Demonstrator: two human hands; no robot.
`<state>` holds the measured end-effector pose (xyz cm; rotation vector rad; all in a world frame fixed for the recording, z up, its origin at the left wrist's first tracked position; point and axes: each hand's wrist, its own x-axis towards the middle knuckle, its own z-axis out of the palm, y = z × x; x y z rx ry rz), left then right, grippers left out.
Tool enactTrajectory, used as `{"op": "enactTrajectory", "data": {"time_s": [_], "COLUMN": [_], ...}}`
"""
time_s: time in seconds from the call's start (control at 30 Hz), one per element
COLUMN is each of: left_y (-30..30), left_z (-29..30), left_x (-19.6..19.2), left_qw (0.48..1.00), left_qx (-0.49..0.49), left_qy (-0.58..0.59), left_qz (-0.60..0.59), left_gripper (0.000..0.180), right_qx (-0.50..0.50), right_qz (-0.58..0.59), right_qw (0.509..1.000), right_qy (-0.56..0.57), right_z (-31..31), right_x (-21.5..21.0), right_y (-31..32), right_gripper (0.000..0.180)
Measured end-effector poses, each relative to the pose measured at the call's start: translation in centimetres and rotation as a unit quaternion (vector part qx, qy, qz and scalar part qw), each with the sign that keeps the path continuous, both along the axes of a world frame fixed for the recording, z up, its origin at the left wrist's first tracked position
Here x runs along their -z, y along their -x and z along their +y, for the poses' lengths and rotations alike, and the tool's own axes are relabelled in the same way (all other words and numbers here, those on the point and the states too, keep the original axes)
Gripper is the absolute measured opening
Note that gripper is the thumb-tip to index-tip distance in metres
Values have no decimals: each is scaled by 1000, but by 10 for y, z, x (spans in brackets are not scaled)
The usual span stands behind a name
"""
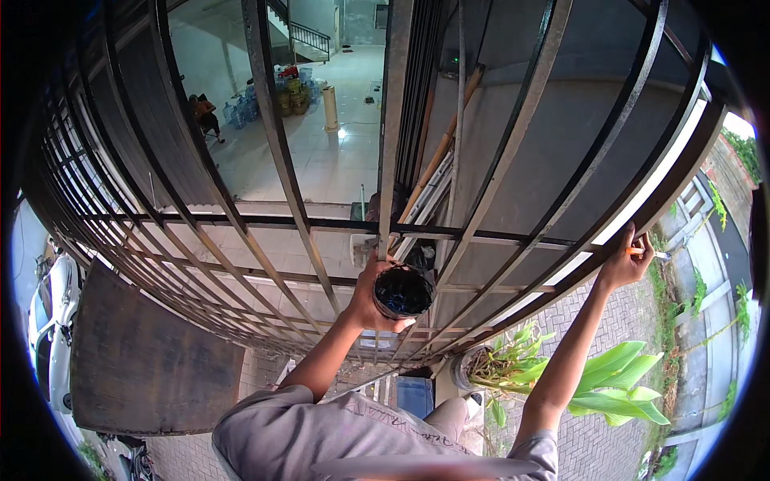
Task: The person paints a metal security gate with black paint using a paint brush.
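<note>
1. From where I stood, the person's left hand (370, 298) was wrapped around a black container (430, 282), thumb and fingers clamped on its side.
2. The container sat in front of the barred metal gate (391, 120), near the middle of my view and just beside one of the upright bars, its open mouth turned up toward me. Glossy black liquid (403, 293) with bluish glints showed inside.
3. The right hand (624, 260) was well off to the right, arm stretched out to the gate's outer edge. Its fingers were closed on a small orange tool (636, 251) with a pale end pointing right; I couldn't tell its kind, nor whether the fingertips touched the frame.
4. Below that arm a broad-leaved green plant (613, 373) leaned out over the paving (597, 321), and a blue bin (415, 394) stood near the person's legs.
5. A dark brown panel (156, 353) filled the lower left, with a white vehicle (60, 313) beyond it.
6. Through the bars I saw blue bottles (241, 111) on a pale tiled floor (301, 164), and a bamboo pole (437, 175) leaning at a slant.
</note>
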<state>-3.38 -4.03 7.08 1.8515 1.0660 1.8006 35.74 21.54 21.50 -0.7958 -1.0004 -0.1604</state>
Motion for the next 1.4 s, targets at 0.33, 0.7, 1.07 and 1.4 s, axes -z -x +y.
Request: {"op": "enactTrajectory", "data": {"time_s": [0.33, 0.7, 1.07, 1.4], "left_y": [11, -3, 12, 9], "left_z": [1, -4, 2, 3], "left_x": [4, 19, 12, 14], "left_qw": [998, 991, 998, 997], "left_qx": [-21, -4, -61, -46], "left_qy": [-47, 2, -1, -52], "left_qz": [25, -136, 24, 26], "left_gripper": [95, 100, 101, 101], "right_qx": [-89, -5, -125, 51], "right_qz": [-37, -111, -95, -182], "right_qw": [994, 992, 976, 967], "right_qy": [44, 63, 154, 172], "right_z": [-20, -13, 17, -14], "right_x": [-14, -17, -15, -33], "right_y": [-17, -31, -77, -39], "right_gripper": [32, 46, 27, 46]}}
